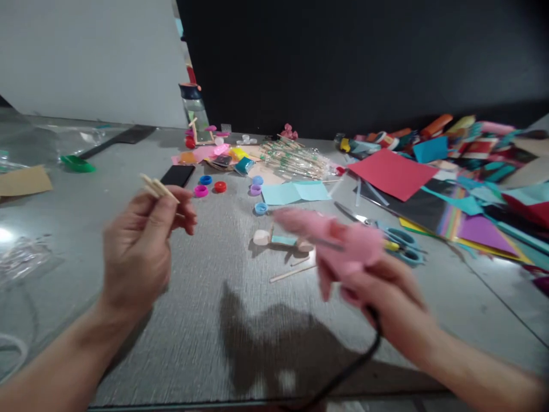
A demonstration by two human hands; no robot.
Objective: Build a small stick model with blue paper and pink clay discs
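My left hand point(146, 240) pinches a few short wooden sticks point(155, 187) between thumb and fingers, raised above the left of the table. In my right hand point(381, 292) is a pink hot glue gun point(343, 240), gripped by its handle, blurred by motion, with its nozzle pointing left and a black cord trailing down. Just beyond the nozzle lies a small assembly point(283, 239) with a light blue paper piece and whitish round ends, partly hidden by the glue gun. Loose wooden sticks point(291, 273) lie in front of it.
Coloured bottle caps point(220, 186), a folded light blue paper point(295, 193) and a bag of wooden sticks point(295, 157) lie further back. To the right are scissors point(398, 243) and red paper point(392, 173). A black phone point(178, 175) and a water bottle point(194, 106) are back left.
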